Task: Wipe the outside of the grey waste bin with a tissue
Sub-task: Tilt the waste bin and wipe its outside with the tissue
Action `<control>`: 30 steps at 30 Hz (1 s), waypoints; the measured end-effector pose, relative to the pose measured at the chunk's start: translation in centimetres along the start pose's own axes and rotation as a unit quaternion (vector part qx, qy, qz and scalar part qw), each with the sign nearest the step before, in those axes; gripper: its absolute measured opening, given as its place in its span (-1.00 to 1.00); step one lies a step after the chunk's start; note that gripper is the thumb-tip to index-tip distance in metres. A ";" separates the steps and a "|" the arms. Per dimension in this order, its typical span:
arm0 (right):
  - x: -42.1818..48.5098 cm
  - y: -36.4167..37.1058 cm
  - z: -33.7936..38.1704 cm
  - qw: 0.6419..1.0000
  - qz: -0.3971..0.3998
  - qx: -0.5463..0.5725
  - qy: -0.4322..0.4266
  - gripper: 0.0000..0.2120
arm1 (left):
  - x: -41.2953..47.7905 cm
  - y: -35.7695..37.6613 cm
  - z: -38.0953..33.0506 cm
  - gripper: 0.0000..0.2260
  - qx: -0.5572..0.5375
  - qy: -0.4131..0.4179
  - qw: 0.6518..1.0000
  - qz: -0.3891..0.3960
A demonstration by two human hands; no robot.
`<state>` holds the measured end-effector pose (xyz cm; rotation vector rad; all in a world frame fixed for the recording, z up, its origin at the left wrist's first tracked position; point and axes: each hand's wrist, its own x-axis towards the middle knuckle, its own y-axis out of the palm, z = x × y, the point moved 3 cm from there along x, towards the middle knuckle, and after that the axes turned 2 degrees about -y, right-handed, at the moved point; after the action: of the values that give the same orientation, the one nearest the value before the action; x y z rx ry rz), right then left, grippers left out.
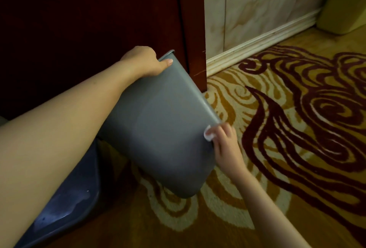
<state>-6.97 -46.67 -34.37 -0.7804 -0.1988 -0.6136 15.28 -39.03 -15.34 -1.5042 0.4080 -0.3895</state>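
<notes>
Bin (pixel 164 129) held tilted above the carpet (pixel 297 148), its top rim toward the dark wooden panel (pixel 89 20), base toward the person. Left hand (pixel 146 62) gripped the rim, thumb on the outer wall. Right hand (pixel 223 138) pinched a small tissue (pixel 208 134) against the bin's right edge. Best practice, likely: long strokes along the wall, bin turned by the rim hand. Panel corner sat close on the rim side; open carpet to the right gave room; a dark blue object (pixel 65 208) crowded lower left.
</notes>
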 end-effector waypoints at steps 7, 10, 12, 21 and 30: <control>-11.5 1.1 -3.5 0.981 0.009 0.089 0.172 -0.60 | 0.5 0.2 -3.1 -0.48 -0.027 0.009 1.000 -0.008; -11.5 -0.5 -3.4 0.953 -0.067 0.149 0.256 -0.66 | 0.3 0.3 -4.3 -0.61 -0.162 0.003 0.987 0.021; -11.0 -1.7 -3.0 0.941 -0.092 0.181 0.270 -0.69 | -0.5 -0.2 -4.2 -0.66 -0.227 0.002 0.974 0.029; -3.5 -7.4 6.8 0.958 -0.226 0.136 0.108 -0.81 | -9.0 -1.3 0.8 -0.85 -0.422 0.077 0.901 -0.067; 2.4 -3.3 13.6 0.985 -0.161 -0.044 -0.050 -0.77 | -12.8 0.6 4.6 -0.83 -0.545 0.094 0.833 0.023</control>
<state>-6.19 -39.87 -21.91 -0.8732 -0.3965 -0.8946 6.39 -28.71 -15.58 -2.5718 0.9177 -0.2609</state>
